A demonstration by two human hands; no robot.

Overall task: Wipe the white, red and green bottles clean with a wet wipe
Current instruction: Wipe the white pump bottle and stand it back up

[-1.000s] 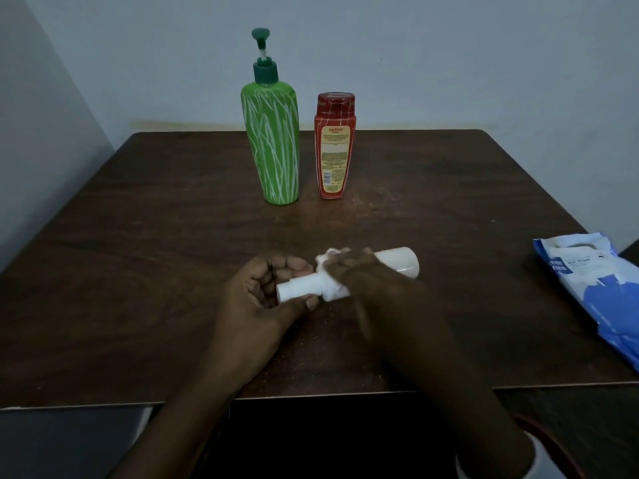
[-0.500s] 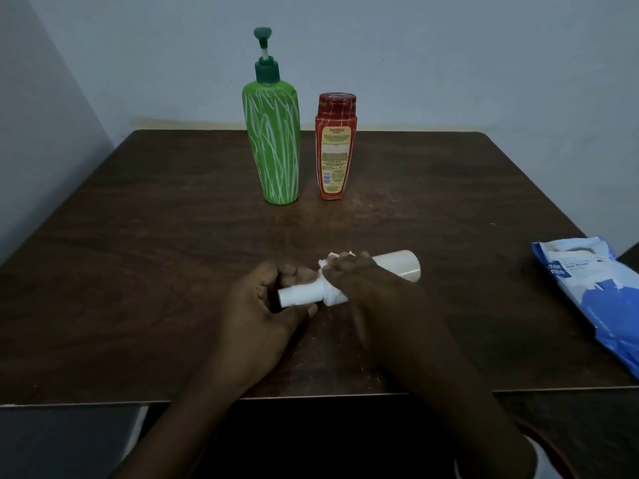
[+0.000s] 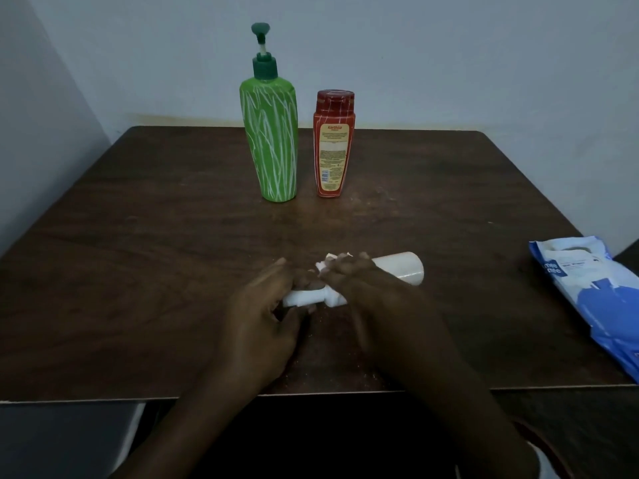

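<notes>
The white bottle (image 3: 397,267) is held on its side at the near middle of the worktop (image 3: 138,254); the left grip (image 3: 262,316) has closed tighter round its narrow end; the right grip (image 3: 359,281) still clasps the wet wipe (image 3: 332,259) round its middle; the green bottle (image 3: 276,143) and red bottle (image 3: 332,146) wait at the far side.

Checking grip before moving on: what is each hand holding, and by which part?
Left hand grips the white bottle by its narrow cap end; right hand holds the wet wipe wrapped over the bottle's middle.
</notes>
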